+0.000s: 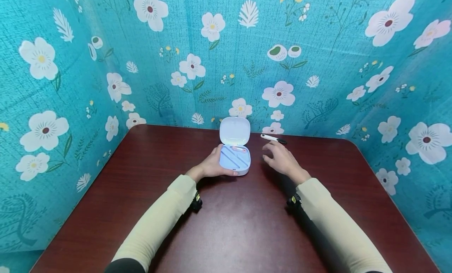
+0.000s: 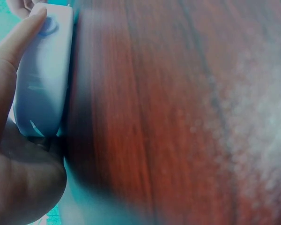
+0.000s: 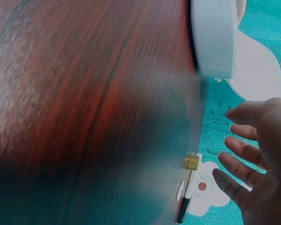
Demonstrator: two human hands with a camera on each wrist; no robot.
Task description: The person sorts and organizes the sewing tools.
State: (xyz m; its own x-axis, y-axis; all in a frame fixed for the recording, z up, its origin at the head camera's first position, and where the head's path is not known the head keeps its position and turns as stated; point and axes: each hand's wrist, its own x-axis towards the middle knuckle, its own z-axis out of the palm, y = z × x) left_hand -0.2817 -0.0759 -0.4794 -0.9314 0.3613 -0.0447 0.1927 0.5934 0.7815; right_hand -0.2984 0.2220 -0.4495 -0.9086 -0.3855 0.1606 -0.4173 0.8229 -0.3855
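A pale blue case (image 1: 229, 163) stands on the table with its lid (image 1: 234, 130) raised at the back. Slanted ridges cross its inside, and a small slim item with red or pink marks (image 1: 239, 149) lies near the hinge. My left hand (image 1: 212, 165) grips the case from its left side; in the left wrist view the thumb (image 2: 25, 35) lies on the front wall by a round button (image 2: 49, 26). To the right of the case my right hand (image 1: 281, 158) hovers, holding nothing, fingers loosely bent. Just beyond it lies a slim white-and-black stick (image 1: 273, 138), showing a gold knurled part (image 3: 193, 162) in the right wrist view.
The dark red-brown wooden table (image 1: 233, 226) has rounded far corners. A turquoise flowered cloth (image 1: 226, 69) hangs behind it and at both sides, close to the table's far edge.
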